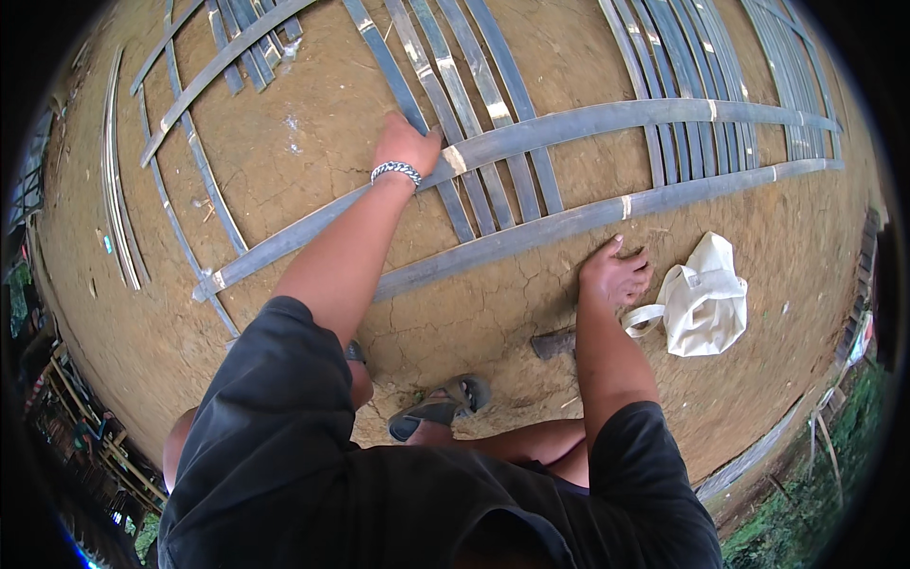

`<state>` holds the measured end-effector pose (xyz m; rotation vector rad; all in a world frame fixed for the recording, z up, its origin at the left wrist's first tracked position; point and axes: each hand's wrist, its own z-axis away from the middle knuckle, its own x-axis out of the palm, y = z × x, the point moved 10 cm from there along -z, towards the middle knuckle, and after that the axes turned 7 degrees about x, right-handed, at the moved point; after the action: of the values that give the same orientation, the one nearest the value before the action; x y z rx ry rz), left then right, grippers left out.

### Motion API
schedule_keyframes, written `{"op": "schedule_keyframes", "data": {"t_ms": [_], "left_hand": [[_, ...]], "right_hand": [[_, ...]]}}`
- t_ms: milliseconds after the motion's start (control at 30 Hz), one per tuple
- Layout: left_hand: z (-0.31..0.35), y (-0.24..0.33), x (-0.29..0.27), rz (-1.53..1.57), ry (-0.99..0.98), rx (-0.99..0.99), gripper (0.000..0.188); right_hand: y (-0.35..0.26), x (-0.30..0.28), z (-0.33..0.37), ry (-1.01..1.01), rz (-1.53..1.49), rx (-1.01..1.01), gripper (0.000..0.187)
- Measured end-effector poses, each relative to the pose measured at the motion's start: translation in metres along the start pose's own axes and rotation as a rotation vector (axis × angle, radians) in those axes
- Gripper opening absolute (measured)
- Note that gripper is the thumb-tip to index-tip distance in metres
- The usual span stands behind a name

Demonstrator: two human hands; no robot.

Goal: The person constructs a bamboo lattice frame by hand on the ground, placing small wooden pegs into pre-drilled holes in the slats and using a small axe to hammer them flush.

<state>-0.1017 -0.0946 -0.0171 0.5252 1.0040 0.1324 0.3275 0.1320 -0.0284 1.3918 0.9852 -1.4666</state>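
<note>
Dark shirt (427, 507) above cracked earth (464, 327), plants (806, 517) at edge.
Left grip (408, 142) touches slat (393, 74), closure I cannot tell; right grip (616, 272) loosely spread.

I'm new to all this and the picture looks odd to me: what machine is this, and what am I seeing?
There's no machine: these are a person's bare hands. The one picture comes from a wide camera worn on the person's head, looking down; its lens makes straight edges look bent.

On the bare earth lie long strips, set across rows of others. The left hand, with a bracelet at the wrist, is at a dark strip; how firmly it grips, I can't tell. The right hand shows nothing held, and a white bag sits beside it.
</note>
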Motion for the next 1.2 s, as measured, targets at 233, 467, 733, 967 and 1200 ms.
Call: {"op": "schedule_keyframes", "data": {"t_ms": [233,467,733,967,1200], "left_hand": [[0.003,0.003,0.004,-0.044,0.017,0.029,0.054],[0.004,0.001,0.009,-0.021,-0.002,0.042,0.056],[0.008,0.002,0.007,-0.005,-0.058,-0.028,0.061],[0.005,-0.003,0.011,0.007,-0.041,-0.026,0.061],[0.005,-0.003,0.013,0.013,-0.031,-0.008,0.059]], "right_hand": [[-0.001,-0.002,0.0,0.011,-0.013,-0.009,0.078],[-0.001,-0.002,0.001,-0.004,-0.004,0.018,0.078],[0.003,0.001,-0.002,-0.002,0.025,0.021,0.078],[0.002,0.0,-0.001,-0.012,0.032,0.03,0.079],[0.001,-0.002,0.0,-0.006,-0.002,0.018,0.079]]}}
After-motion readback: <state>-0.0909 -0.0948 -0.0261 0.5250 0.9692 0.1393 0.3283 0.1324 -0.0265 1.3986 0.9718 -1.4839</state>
